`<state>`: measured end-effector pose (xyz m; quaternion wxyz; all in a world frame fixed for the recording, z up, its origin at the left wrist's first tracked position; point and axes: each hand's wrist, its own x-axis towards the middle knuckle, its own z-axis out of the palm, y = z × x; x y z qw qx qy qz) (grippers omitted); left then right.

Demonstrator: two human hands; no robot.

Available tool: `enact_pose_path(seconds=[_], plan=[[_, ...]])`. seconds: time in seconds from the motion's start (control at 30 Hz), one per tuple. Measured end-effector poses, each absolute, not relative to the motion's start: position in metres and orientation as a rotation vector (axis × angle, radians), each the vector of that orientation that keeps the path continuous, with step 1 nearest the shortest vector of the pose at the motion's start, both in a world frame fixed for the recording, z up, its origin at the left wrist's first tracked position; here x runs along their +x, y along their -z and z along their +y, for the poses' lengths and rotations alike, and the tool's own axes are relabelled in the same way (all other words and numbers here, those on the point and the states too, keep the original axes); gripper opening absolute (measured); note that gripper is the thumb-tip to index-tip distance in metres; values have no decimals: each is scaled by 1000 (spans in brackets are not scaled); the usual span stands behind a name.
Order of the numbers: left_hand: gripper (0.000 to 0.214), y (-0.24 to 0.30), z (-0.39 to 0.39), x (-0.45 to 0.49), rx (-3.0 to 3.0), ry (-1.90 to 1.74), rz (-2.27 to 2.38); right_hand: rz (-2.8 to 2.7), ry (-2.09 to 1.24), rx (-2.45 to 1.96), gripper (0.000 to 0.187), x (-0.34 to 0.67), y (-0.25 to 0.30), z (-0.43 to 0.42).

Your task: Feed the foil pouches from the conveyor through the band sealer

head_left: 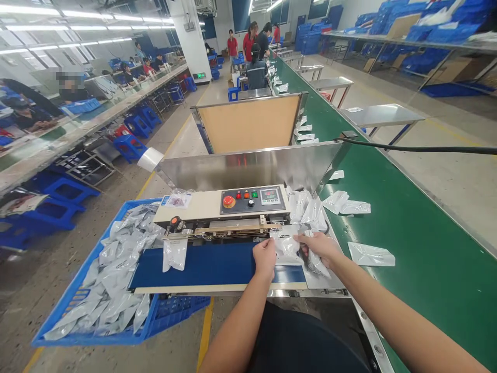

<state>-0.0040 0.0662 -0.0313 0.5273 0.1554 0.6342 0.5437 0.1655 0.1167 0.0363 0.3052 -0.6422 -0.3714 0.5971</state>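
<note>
A small clear plastic pouch [286,247] lies at the right end of the sealing machine's blue belt [202,263], under the sealing slot. My left hand [265,257] pinches its left edge, fingers closed. My right hand [319,245] holds its right edge, and the same hand lies over more pouches [316,263] beneath it. Another pouch [174,254] rides the belt at the left, hanging from the sealer [229,207]. A red button and small displays sit on the machine's control panel [252,200].
A blue crate [70,303] full of sealed pouches stands left of the machine. A pile of pouches [306,207] lies right of the panel, with loose ones [370,254] on the green conveyor [407,217]. A black cable [419,148] crosses above. People work far ahead.
</note>
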Motion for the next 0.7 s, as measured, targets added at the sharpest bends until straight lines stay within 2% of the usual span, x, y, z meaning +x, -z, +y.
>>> enact_pose_path(seconds=[0.13, 0.3, 0.43, 0.53, 0.63, 0.7], plan=[[52, 29, 45, -42, 445, -1372, 1607, -898, -1633, -1629, 34, 160, -42, 109], [48, 16, -4, -62, 601, -1612, 1839, -854, -1470, -1656, 60, 176, -45, 88], [32, -11, -19, -30, 1040, -1295, 1449, -1095, -1393, -1642, 66, 153, -52, 71], [44, -27, -8, -3, 1237, -1060, 1155, -1210, -1460, -1595, 73, 134, -58, 65], [38, -27, 10, 9, 1152, -1059, 1193, -1073, -1555, -1451, 78, 138, -60, 62], [46, -20, 18, 10, 1022, -1127, 1191, -957, -1541, -1358, 76, 152, -59, 59]])
